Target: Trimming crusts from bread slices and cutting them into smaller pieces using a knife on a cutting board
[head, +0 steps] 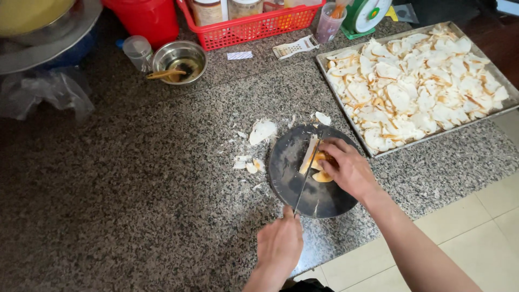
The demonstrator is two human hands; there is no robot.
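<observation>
A round dark cutting board (286, 167) lies on the speckled granite counter (135, 178). My right hand (348, 170) presses down on an orange-and-white piece of food (323, 176) on the board. My left hand (279, 246) grips the handle of a long knife (305, 178). Its blade runs across the board and touches the piece beside my right fingers. A few cut white slices (262, 131) lie on the counter just left of the board.
A metal tray (341, 108) heaped with white, brown-edged slices sits at the right. At the back are a steel bowl (179, 57), red basket (251, 24), white grater (294, 47), plastic cup (328, 21), green scale (365, 13) and crumpled plastic bag (46, 92).
</observation>
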